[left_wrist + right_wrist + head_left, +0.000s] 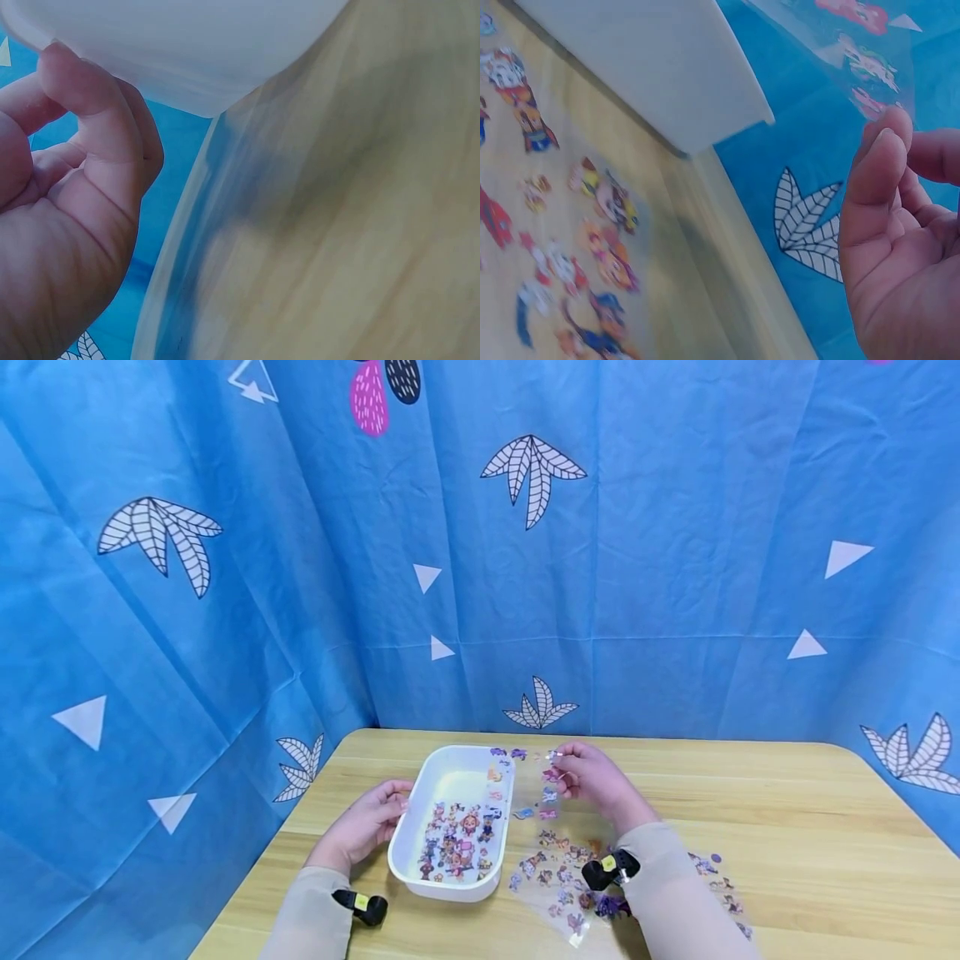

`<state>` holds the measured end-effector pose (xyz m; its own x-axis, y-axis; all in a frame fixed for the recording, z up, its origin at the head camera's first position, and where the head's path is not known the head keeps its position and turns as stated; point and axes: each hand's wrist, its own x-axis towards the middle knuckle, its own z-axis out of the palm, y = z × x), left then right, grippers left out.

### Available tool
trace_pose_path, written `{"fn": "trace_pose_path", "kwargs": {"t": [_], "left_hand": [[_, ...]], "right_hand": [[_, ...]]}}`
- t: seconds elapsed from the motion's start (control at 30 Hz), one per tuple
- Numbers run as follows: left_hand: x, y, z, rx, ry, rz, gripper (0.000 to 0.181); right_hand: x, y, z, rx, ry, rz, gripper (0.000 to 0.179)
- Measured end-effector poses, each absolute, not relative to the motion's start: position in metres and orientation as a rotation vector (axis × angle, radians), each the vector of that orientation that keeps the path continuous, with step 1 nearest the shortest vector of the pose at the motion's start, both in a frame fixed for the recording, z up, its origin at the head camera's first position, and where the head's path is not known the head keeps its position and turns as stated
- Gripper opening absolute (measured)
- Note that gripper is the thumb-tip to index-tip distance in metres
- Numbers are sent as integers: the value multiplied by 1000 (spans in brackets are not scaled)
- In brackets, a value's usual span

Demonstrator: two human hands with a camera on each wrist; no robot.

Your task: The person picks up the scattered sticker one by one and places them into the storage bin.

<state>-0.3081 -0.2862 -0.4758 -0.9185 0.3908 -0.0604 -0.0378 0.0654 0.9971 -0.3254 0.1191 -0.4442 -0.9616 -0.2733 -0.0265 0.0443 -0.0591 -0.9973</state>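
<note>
A white plastic tub (459, 891) stands on the table, with sticker sheets (455, 852) of cartoon figures inside it. My left hand (369, 821) holds the tub by its left side; in the left wrist view the thumb tip meets the white wall (195, 56). With thumb and fingertips, my right hand (596, 781) pinches the corner of a clear sticker sheet (870, 64) bearing small colourful figures. That sheet is raised beside the tub, and its left part overlaps the tub's right rim in the head view.
More clear sticker sheets (551, 889) lie on the wooden table (817, 860) right of the tub, partly under the right forearm. Another sheet (726, 893) lies beyond that sleeve. A blue patterned curtain (675, 568) hangs behind the table and along its left side.
</note>
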Motion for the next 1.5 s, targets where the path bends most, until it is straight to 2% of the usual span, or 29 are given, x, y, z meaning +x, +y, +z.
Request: {"fn": "trace_pose_path", "kwargs": {"t": [0.77,1.03,1.5], "left_hand": [[-308,-287,-476,349,2036,1926,44],[-308,-285,-475,358,2037,1923,44],[-311,-286,-477,336,2041,1916,47]], "right_hand": [[-316,78,-451,-304,1935,-2101,15],[-314,70,-455,-301,1862,-2123,22],[-311,63,-456,-337,1913,-2085,18]]}}
